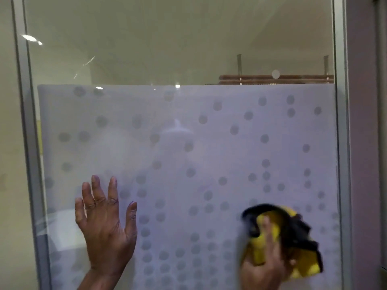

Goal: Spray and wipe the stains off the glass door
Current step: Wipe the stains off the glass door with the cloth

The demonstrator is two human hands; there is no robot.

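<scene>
Glass fills nearly the whole head view: the glass door point(188, 49) is clear in its upper part and covered below by a frosted film point(209, 147) printed with grey dots. A grey metal frame point(27, 132) borders the pane at 9 o'clock, and a second upright of the same frame runs at 3 o'clock.

The left hand point(104, 225) sits at 7 o'clock in the view. It is fully open, fingers point(96, 189) spread and pointing toward 12 o'clock, palm toward the frosted film. It holds nothing. Whether the palm presses on the glass or stands just off it cannot be told.

The right hand point(263, 260) sits at 5 o'clock. It is closed around a bunched cloth point(278, 233), yellow with a black part, fingers laid over the yellow fabric. The cloth lies against the frosted film, at 12 o'clock from the hand. The hand and cloth are motion-blurred, so individual fingertips are not resolved.

Through the clear glass, at 1 o'clock, brown horizontal slats point(276, 78) hang from two metal rods. Bright light reflections point(31, 38) show on the pane at 10 o'clock. Individual stains are not distinguishable.
</scene>
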